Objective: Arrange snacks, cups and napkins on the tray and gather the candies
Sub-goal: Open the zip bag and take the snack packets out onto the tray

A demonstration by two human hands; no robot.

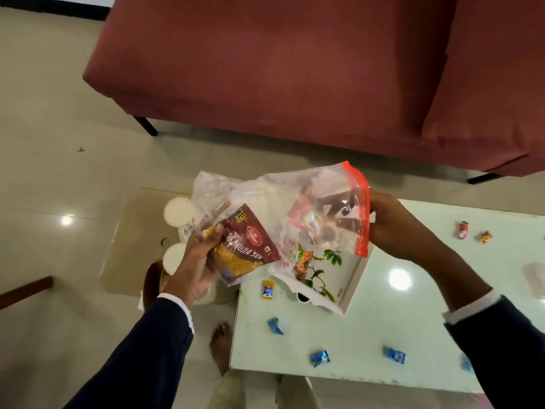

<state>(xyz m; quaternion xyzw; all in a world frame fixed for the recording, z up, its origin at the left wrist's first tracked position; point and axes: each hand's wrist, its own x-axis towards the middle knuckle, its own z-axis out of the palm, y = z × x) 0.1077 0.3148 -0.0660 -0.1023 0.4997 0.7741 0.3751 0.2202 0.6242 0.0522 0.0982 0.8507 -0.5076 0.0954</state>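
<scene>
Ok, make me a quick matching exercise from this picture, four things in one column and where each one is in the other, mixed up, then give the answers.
Things:
1. maroon snack packet
2. red zip strip of the clear bag
3. blue candies
4. white paper cups

Places:
A. pinched by the right hand
B. scattered on the white table's near side
C. gripped by the left hand
D. beyond the left hand, off the white table's left end

Pairs: 1-C, 2-A, 3-B, 4-D

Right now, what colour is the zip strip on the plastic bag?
Red-orange, running along the bag's open edge; the zip strip shows clearly in the head view, by the right hand.
</scene>
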